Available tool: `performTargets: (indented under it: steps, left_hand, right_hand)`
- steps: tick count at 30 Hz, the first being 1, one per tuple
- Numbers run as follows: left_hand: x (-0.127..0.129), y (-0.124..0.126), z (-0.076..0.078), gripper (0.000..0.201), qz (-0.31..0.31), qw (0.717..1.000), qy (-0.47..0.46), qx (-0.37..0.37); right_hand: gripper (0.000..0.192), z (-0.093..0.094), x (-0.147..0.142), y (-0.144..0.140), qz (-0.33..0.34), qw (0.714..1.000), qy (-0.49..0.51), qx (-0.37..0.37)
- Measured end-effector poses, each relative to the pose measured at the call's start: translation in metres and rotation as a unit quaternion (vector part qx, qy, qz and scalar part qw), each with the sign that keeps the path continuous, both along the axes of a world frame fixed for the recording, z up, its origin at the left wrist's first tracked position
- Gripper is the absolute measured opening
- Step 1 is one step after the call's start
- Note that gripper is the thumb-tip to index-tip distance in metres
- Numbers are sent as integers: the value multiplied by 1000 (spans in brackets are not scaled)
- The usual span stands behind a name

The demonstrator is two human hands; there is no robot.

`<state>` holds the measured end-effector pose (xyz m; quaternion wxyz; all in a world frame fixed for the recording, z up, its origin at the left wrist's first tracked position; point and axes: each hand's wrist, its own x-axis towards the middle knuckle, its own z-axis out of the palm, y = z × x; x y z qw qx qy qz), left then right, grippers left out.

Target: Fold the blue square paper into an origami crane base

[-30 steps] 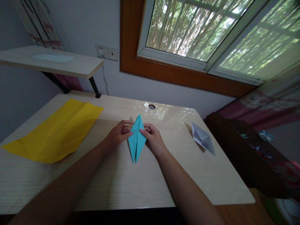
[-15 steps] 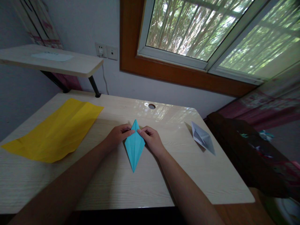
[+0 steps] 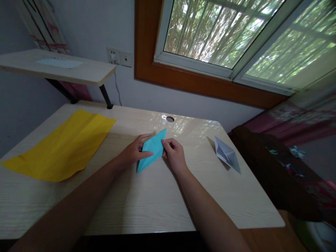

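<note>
A folded turquoise paper, slanted with one point up to the right and the other down to the left, is held just over the desk between my hands. My left hand grips its left side, thumb across the front face and fingers behind. At its right edge my right hand pinches the paper between thumb and fingers; part of those fingers is hidden. To the right stands a folded white paper shape, apart from both hands.
A large yellow sheet lies on the left of the wooden desk. A raised shelf on black legs stands at the back left, with a white paper on it. A round cable hole is near the back edge.
The turquoise paper has turned from upright to slanting right, and its face now looks plain without the centre crease. My left fingers have spread behind it; my right hand has shifted slightly right.
</note>
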<state>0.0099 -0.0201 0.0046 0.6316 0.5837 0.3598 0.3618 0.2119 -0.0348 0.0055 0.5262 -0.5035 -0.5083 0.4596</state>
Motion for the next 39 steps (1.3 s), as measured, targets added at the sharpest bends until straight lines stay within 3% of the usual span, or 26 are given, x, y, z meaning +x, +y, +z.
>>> performTargets:
  steps: [3,7,14,19,28,39]
  left_hand:
    - [0,0,-3,86,7,1000,10,5]
    - [0,2,-8,85,64,998,-3,4]
    - [-1,1,-4,84,127,992,-25,3]
    - [-1,0,-4,84,107,994,-26,9]
    - [0,0,-12,80,72,996,-18,43]
    - [2,-6,-10,77,56,994,20,90]
  right_hand:
    - [31,1,-2,1,6,999,36,1]
    - [32,2,-3,-1,13,995,85,42]
    - [39,-1,1,-6,120,991,33,44]
    - [33,-8,0,-4,157,987,-7,30]
    - [37,-9,0,-3,157,988,-3,9]
    - [33,-15,-2,0,137,990,24,4]
